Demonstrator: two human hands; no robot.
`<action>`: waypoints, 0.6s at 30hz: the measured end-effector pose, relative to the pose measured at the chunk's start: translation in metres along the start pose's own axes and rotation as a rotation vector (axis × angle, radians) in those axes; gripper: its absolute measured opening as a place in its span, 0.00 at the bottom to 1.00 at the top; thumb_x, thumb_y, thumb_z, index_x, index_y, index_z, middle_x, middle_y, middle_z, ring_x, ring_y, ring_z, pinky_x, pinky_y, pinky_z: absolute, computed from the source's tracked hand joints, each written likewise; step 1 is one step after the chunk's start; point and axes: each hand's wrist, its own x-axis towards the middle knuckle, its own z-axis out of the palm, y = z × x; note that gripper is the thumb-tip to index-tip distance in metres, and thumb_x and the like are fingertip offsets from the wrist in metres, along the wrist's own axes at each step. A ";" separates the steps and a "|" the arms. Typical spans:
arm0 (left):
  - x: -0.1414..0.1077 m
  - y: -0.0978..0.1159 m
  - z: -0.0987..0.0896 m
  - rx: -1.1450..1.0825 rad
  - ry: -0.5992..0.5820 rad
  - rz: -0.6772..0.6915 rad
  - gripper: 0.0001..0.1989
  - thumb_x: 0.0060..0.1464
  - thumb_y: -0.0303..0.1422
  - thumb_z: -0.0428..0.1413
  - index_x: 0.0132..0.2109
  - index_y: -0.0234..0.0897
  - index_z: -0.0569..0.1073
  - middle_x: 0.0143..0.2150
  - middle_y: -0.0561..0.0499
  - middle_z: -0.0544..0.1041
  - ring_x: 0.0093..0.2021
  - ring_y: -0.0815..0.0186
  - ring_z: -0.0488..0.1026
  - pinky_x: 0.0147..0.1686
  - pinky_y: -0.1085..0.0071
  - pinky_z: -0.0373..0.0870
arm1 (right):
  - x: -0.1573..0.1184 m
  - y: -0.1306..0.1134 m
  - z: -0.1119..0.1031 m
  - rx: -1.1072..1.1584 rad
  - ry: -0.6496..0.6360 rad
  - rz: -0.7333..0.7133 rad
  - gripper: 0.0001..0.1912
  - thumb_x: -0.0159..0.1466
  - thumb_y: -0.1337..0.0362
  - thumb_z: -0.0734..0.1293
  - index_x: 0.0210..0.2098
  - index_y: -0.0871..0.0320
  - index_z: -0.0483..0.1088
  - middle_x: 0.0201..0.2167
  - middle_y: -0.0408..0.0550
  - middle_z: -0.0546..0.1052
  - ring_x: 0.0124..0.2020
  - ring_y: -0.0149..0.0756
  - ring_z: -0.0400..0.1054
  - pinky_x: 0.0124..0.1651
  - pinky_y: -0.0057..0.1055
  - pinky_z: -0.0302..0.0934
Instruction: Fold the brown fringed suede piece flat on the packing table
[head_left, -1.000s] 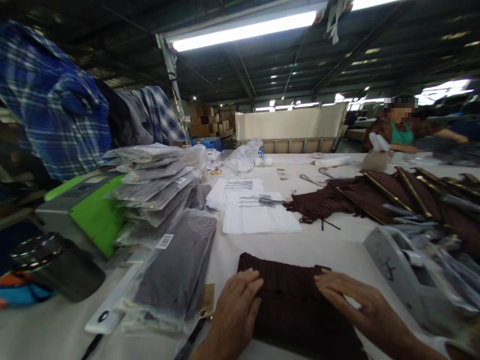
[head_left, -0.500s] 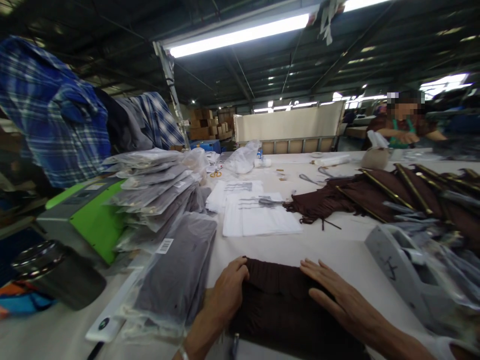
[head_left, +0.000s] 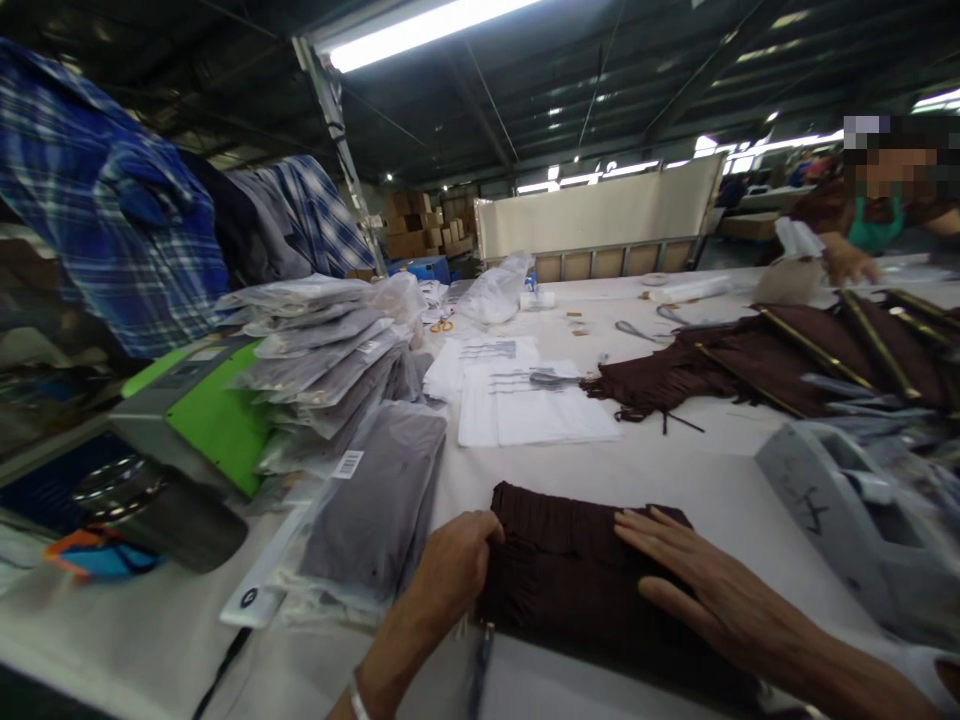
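A folded dark brown garment (head_left: 562, 570) with a gathered, elastic-looking band lies on the table in front of me. At its left edge, my left hand (head_left: 461, 560) is closed, thumb and fingers curled on the cloth near the upper corner. My right hand (head_left: 682, 565) rests flat on the right part of the garment, fingers stretched out and slightly apart. Below the left edge of the cloth is a thin dark pen-like thing (head_left: 482, 660), too blurred to name surely. Just left of my left hand lies a grey garment in a clear bag (head_left: 367, 510) with a barcode label.
Bagged grey garments (head_left: 322, 340) are stacked left, beside a green-grey machine (head_left: 210, 410) and a dark flask (head_left: 172, 515). White printed sheets (head_left: 525, 410) lie ahead. Right stand a grey tape dispenser (head_left: 840, 530) and brown garments with gold zippers (head_left: 810, 350); a co-worker (head_left: 862, 250) is beyond.
The camera view has shifted, so the table's things sit higher and those on the left lie further right. My left hand still grips the garment's edge; my right still lies flat on it.
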 end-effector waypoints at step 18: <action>-0.023 0.055 0.075 0.183 0.104 0.081 0.37 0.53 0.18 0.44 0.70 0.28 0.47 0.72 0.39 0.47 0.71 0.57 0.42 0.68 0.59 0.52 | -0.031 -0.040 0.046 -0.381 0.326 -0.353 0.39 0.64 0.54 0.66 0.70 0.50 0.48 0.65 0.48 0.61 0.60 0.51 0.64 0.57 0.44 0.67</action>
